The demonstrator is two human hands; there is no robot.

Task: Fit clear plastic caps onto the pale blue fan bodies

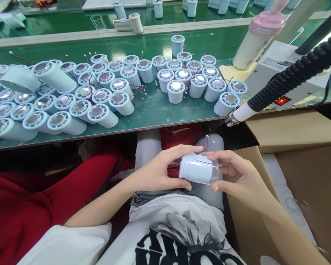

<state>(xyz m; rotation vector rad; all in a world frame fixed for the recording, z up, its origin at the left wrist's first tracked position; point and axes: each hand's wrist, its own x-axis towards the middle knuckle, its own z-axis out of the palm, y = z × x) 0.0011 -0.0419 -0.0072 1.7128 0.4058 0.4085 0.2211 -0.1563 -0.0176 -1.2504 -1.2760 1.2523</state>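
Observation:
Over my lap, a light-blue cylindrical housing (197, 168) lies on its side between my two hands. A clear plastic sleeve (215, 173) surrounds it and sticks out past its right end. My left hand (162, 167) grips the left end, with the thumb below and the fingers above. At the right end, my right hand (238, 175) pinches the sleeve between thumb and fingers. Thin red and dark wires (207, 142) with small white plugs rise behind the housing. Part of its far side is hidden by my fingers.
Many similar housings (121, 103) stand on the green bench (151, 114). At right, a black corrugated hose (295, 71) with a white metal-tipped handle hangs by a box with a lit red switch (282, 101). A pink-lidded bottle (253, 40) and open carton (298, 129) are nearby.

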